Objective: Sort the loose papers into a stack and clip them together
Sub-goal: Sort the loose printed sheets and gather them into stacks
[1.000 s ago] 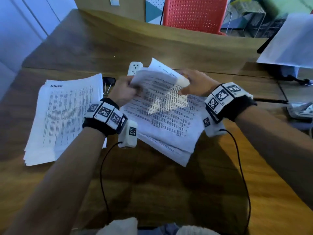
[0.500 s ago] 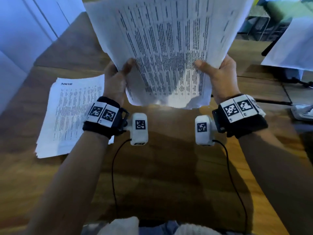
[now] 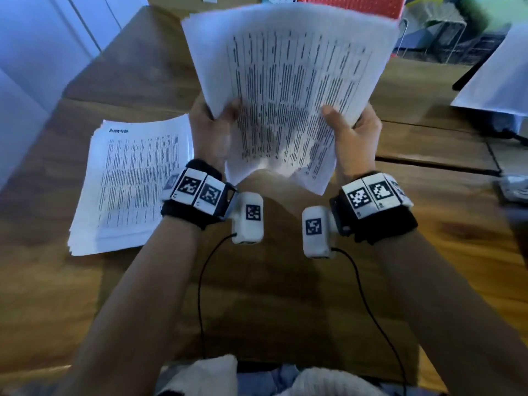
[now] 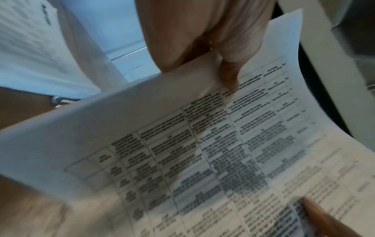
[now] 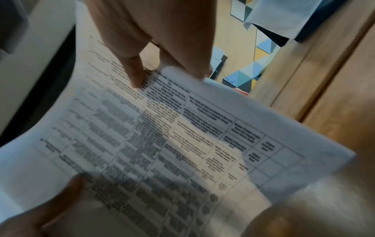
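Observation:
I hold a bundle of printed sheets (image 3: 288, 90) upright above the wooden table (image 3: 285, 310), printed side toward me. My left hand (image 3: 213, 130) grips its left edge, thumb on the front, and my right hand (image 3: 353, 132) grips the right edge the same way. The left wrist view shows the sheets (image 4: 202, 152) with my left thumb (image 4: 229, 77) pressed on them. In the right wrist view the sheets (image 5: 182, 144) lie under my right thumb (image 5: 134, 73). A second stack of printed papers (image 3: 134, 184) lies flat on the table to the left. No clip is visible.
A red perforated chair (image 3: 351, 4) stands behind the far table edge. At the right, a white sheet (image 3: 497, 78) hangs over a dark object, and a small grey device (image 3: 514, 187) sits at the right edge. Cables run from both wrist cameras toward me.
The bundle went from lying tilted on the table to being lifted upright in both hands. Since half a second ago it has dropped slightly lower, and my hands sit closer together.

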The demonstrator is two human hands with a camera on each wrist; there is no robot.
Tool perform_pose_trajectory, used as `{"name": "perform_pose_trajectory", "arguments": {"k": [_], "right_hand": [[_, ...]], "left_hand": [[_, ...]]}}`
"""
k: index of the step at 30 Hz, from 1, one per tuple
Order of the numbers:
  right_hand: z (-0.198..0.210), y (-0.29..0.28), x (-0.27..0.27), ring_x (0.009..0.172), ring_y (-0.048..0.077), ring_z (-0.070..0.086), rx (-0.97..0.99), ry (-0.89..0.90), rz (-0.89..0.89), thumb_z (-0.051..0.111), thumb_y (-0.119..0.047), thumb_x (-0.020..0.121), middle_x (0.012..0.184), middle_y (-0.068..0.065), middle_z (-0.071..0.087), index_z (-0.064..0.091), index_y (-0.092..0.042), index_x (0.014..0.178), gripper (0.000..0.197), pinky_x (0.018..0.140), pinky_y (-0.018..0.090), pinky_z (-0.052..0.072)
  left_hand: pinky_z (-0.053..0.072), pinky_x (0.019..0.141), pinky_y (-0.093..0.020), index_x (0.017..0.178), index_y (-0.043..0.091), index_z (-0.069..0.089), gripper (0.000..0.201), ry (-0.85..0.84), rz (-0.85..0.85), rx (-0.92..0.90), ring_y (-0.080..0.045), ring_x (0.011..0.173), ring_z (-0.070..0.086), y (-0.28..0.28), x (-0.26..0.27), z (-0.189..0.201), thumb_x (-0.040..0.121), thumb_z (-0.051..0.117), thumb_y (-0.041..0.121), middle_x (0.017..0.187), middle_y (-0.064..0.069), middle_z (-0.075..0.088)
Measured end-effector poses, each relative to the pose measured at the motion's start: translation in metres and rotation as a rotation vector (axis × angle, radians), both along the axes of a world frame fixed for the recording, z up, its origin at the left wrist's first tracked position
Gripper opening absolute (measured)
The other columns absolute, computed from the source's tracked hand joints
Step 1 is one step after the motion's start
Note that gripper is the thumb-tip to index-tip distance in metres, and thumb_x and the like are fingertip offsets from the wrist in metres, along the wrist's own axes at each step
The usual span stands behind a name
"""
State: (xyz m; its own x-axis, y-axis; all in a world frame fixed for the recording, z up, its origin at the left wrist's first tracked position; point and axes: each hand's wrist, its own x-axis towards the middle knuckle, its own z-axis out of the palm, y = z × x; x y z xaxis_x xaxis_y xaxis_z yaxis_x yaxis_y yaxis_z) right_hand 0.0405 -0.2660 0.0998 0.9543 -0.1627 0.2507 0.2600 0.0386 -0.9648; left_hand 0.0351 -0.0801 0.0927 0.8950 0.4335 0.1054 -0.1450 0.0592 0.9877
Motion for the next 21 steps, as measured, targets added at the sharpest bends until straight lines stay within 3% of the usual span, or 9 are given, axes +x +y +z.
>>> {"name": "perform_pose_trajectory", "arguments": {"k": [3, 6, 7, 10, 11, 13, 16, 18, 21], "right_hand": [[0.006, -0.008, 0.004, 0.076, 0.008, 0.06, 0.057, -0.07, -0.034, 0.062, -0.002, 0.079, 0.084, 0.001, 0.061, 0.052, -0.017, 0.084, 0.019, 0.067, 0.021, 0.05], [-0.01, -0.006, 0.0, 0.077, 0.01, 0.057, -0.041, 0.026, -0.079, 0.056, -0.008, 0.07, 0.088, 0.007, 0.058, 0.049, -0.019, 0.081, 0.018, 0.065, 0.02, 0.047], [-0.017, -0.004, -0.004, 0.076, 0.01, 0.056, -0.071, 0.071, -0.085, 0.053, -0.009, 0.067, 0.089, 0.009, 0.057, 0.051, -0.017, 0.081, 0.017, 0.064, 0.021, 0.046], [-0.037, 0.004, -0.012, 0.062, 0.008, 0.055, -0.141, 0.135, -0.086, 0.048, -0.001, 0.071, 0.084, 0.015, 0.061, 0.056, 0.003, 0.085, 0.017, 0.058, 0.014, 0.042], [-0.041, 0.008, -0.014, 0.058, 0.009, 0.054, -0.172, 0.142, -0.087, 0.047, 0.0, 0.073, 0.078, 0.014, 0.061, 0.056, 0.004, 0.082, 0.014, 0.055, 0.012, 0.039], [-0.044, 0.015, -0.014, 0.057, 0.0, 0.051, -0.199, 0.156, -0.096, 0.044, -0.005, 0.071, 0.07, 0.003, 0.056, 0.053, -0.005, 0.076, 0.01, 0.052, 0.009, 0.036], [-0.04, 0.03, -0.008, 0.075, 0.006, 0.053, -0.163, 0.151, -0.089, 0.049, 0.001, 0.076, 0.088, 0.005, 0.057, 0.053, -0.007, 0.094, 0.021, 0.061, 0.01, 0.043], [-0.039, 0.046, -0.002, 0.074, 0.005, 0.049, -0.213, 0.201, -0.069, 0.052, 0.004, 0.082, 0.088, -0.001, 0.053, 0.048, -0.008, 0.1, 0.022, 0.058, 0.007, 0.041], [-0.045, 0.083, 0.004, 0.072, 0.009, 0.049, -0.32, 0.291, 0.029, 0.052, -0.003, 0.088, 0.088, -0.001, 0.054, 0.047, -0.009, 0.102, 0.016, 0.057, 0.012, 0.043]], "left_hand": [[0.051, 0.068, -0.026, 0.088, 0.007, 0.062, 0.03, -0.048, 0.035, 0.006, -0.011, 0.073, 0.061, 0.015, 0.005, 0.007, 0.066, 0.072, 0.025, 0.081, -0.002, 0.065], [0.056, 0.075, -0.031, 0.098, 0.006, 0.062, 0.05, -0.001, -0.006, -0.017, -0.019, 0.087, 0.065, 0.02, 0.002, -0.009, 0.061, 0.076, 0.035, 0.095, -0.008, 0.068], [0.056, 0.074, -0.03, 0.104, 0.004, 0.06, 0.049, 0.05, -0.02, 0.015, -0.018, 0.089, 0.066, 0.019, 0.0, -0.019, 0.066, 0.076, 0.032, 0.098, -0.007, 0.068], [0.05, 0.062, -0.012, 0.109, 0.0, 0.057, 0.027, 0.211, -0.03, 0.108, -0.003, 0.074, 0.06, 0.008, -0.014, -0.053, 0.085, 0.064, 0.006, 0.085, 0.006, 0.062], [0.049, 0.064, -0.015, 0.11, -0.004, 0.057, 0.024, 0.251, -0.048, 0.115, -0.008, 0.075, 0.058, 0.006, -0.018, -0.065, 0.087, 0.06, 0.001, 0.083, 0.003, 0.06], [0.045, 0.071, -0.026, 0.113, -0.006, 0.053, 0.024, 0.302, -0.065, 0.146, -0.017, 0.084, 0.055, 0.009, -0.024, -0.076, 0.089, 0.054, -0.002, 0.089, -0.006, 0.059], [0.047, 0.062, -0.021, 0.123, 0.001, 0.047, 0.033, 0.292, -0.061, 0.231, -0.021, 0.084, 0.055, 0.028, -0.019, -0.067, 0.091, 0.052, 0.004, 0.098, -0.009, 0.058], [0.049, 0.06, -0.018, 0.123, 0.004, 0.048, 0.032, 0.263, -0.011, 0.243, -0.026, 0.088, 0.062, 0.051, -0.012, -0.051, 0.091, 0.053, 0.009, 0.1, -0.007, 0.06], [0.048, 0.072, -0.023, 0.117, 0.004, 0.049, 0.032, 0.315, 0.184, 0.284, -0.03, 0.107, 0.059, 0.1, 0.001, -0.03, 0.09, 0.056, 0.02, 0.107, -0.009, 0.058]]}}
